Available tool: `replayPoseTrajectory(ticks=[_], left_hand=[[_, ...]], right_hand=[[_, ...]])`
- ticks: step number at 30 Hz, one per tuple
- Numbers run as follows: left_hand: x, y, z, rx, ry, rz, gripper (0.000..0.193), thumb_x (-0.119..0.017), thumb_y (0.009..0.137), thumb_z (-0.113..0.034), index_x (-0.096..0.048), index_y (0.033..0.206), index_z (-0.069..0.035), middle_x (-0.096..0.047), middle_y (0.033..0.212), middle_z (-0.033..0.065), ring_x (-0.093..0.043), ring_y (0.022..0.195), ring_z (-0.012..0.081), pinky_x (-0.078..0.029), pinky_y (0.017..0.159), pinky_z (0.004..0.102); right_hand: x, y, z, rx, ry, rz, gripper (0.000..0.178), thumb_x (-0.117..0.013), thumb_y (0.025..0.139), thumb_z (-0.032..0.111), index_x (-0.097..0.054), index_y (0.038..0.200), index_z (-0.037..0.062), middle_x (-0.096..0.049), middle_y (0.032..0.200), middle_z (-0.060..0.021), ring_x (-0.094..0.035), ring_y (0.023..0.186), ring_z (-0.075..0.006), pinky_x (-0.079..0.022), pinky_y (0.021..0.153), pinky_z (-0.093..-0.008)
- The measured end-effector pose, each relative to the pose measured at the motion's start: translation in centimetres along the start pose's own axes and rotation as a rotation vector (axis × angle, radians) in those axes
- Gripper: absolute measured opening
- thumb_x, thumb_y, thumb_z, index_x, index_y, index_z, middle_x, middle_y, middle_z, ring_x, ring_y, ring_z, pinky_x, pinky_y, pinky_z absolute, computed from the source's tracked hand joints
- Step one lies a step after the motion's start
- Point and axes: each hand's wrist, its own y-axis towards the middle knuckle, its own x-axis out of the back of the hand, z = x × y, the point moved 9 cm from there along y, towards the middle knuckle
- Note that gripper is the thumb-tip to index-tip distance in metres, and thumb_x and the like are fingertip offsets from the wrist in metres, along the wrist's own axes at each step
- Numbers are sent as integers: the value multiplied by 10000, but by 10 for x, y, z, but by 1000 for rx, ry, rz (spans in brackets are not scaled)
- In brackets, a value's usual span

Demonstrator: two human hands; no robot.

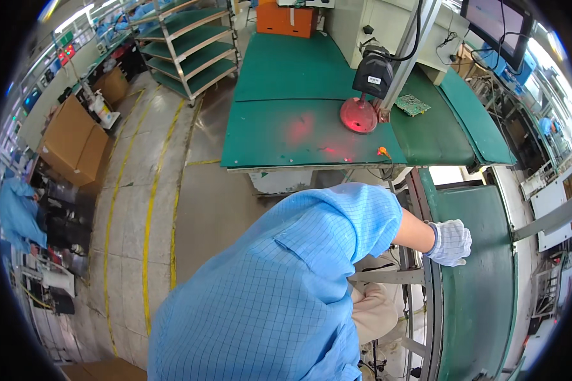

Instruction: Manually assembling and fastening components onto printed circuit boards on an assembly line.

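Observation:
My right hand (450,242), in a white checked glove, reaches out to the right from a short blue sleeve (337,235). It rests with bent fingers over the metal edge of a green conveyor belt (483,279). Nothing else shows in the glove. My left hand is out of the picture. My blue coat fills the lower middle of the view, with beige trousers (372,311) below the arm.
A green-topped bench (286,127) stands ahead with a black scanner (373,75) on a red round base (358,115), a green circuit board (413,103) and an orange box (286,19). A green shelf trolley (187,44), cardboard boxes (73,143) and another person in blue (19,213) are on the left.

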Motion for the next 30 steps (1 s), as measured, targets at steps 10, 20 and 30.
replayPoseTrajectory(ticks=[10,20,30], left_hand=[[7,7,-16,121,-655,-99,616,-723,861,-415,-582,1323,-33,-647,1250,167,-599,1226,289,-486,1024,395],[7,13,-166,70,-2437,771,732,-666,957,-392,-324,1529,-90,-498,1436,46,-514,1275,190,-460,1035,384],[-30,-15,-175,248,-2152,909,666,-680,950,-366,-376,1487,-115,-507,1392,6,-513,1240,134,-439,1034,373]], right_hand=[[9,-111,206,-277,1806,682,386,-501,1059,242,-571,1319,-35,-641,1267,-105,-626,1130,-192,-505,969,-330],[65,-156,229,-368,1829,670,507,-441,1074,377,-552,1302,-61,-654,1223,-126,-645,1092,-169,-511,955,-310],[46,-160,234,-391,2011,524,315,-521,1053,275,-573,1226,16,-644,1227,-98,-629,1096,-152,-513,938,-310]])
